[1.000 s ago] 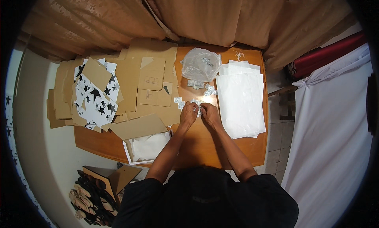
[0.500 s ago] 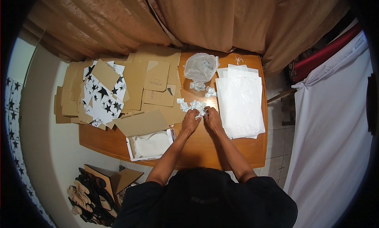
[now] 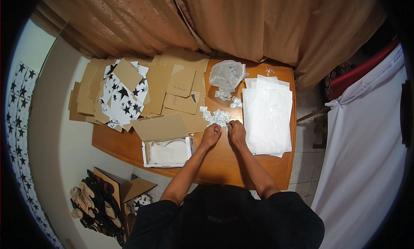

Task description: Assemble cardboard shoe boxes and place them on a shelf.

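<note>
A loose pile of small white-and-greenish sachets [image 3: 218, 117] lies on the wooden table in front of me. My left hand [image 3: 211, 135] is closed at the near edge of the pile, its fingers curled together. My right hand [image 3: 236, 132] is closed just to the right, with thumb and fingers pinched. A small gap separates the two hands. Whatever the fingertips hold is too small and hidden to make out. Beyond the pile, more sachets [image 3: 236, 102] lie beside a clear plastic bag [image 3: 227, 74] that has some sachets in it.
White paper sheets [image 3: 267, 119] are stacked right of my hands. An open white box [image 3: 167, 165] with a cardboard lid and white lining stands at the left. Flattened cardboard [image 3: 155, 87] and star-patterned paper [image 3: 123, 96] cover the far left. Shoes [image 3: 95, 201] sit below the table's left side.
My hands have drawn slightly back from the pile, and the gap between them has widened a little. The whole view has shifted slightly.
</note>
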Available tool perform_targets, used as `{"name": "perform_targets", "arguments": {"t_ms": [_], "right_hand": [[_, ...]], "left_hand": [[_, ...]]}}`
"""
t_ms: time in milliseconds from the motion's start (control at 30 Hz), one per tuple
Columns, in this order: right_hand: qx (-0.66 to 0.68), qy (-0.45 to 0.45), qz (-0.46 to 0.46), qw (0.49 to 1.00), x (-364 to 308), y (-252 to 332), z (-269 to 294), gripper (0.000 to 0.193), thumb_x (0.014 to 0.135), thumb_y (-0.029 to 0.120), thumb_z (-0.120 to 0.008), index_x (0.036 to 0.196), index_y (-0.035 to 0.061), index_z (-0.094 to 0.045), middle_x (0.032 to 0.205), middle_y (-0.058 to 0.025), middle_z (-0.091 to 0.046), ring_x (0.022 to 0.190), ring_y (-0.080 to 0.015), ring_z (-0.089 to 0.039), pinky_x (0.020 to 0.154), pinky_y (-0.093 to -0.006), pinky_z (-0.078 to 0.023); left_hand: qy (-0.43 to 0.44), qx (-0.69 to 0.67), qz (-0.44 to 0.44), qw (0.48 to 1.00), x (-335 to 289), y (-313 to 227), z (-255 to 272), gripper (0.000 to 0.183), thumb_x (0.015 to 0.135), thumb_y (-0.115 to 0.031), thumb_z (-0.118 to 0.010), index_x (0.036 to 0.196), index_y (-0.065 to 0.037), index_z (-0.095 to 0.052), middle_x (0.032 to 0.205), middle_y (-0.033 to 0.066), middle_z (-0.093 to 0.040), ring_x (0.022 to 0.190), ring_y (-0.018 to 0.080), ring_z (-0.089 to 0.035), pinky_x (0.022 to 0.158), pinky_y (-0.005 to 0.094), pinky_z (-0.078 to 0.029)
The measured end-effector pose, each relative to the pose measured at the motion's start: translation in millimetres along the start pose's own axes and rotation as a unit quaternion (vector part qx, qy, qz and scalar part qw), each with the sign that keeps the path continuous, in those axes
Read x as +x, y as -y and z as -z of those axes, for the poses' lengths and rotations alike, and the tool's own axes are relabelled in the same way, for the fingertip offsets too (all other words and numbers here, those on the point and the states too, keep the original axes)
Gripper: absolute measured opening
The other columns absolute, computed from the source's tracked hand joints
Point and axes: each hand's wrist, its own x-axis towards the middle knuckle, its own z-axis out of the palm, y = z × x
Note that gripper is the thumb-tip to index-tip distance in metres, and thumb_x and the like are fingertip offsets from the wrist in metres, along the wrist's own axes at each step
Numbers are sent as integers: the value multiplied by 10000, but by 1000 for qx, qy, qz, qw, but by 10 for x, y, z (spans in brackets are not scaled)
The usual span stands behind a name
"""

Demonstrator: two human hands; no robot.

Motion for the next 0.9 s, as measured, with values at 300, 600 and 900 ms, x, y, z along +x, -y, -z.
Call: {"name": "perform_targets", "arguments": {"t_ms": [300, 600, 900], "right_hand": [[300, 112, -190, 928, -134, 229, 228, 147, 928, 131, -693, 998, 2, -689, 797, -71, -676, 697, -145, -614, 657, -305, -506], [347, 196, -184, 899, -448, 934, 52, 184, 937, 109, -693, 1092, 13, -675, 868, -10, -648, 834, -81, -604, 706, -238, -482], [286, 245, -106, 920, -673, 1655, -736, 158, 914, 75, -688, 1052, 4, -660, 873, -50, -681, 791, -122, -654, 711, -266, -534]], "left_hand": [[-45, -119, -18, 992, -222, -306, 199, 234, 914, -132, -724, 1089, 16, -675, 920, 121, -722, 789, 192, -686, 738, 328, -560], [-33, -163, -11, 986, -836, 46, 746, 153, 941, -106, -708, 1051, -6, -670, 817, 17, -672, 640, 68, -606, 533, 226, -493], [-76, -122, -52, 988, -1320, 719, 1544, 163, 906, -103, -746, 1014, 7, -691, 881, 76, -718, 729, 118, -670, 658, 263, -550]]}}
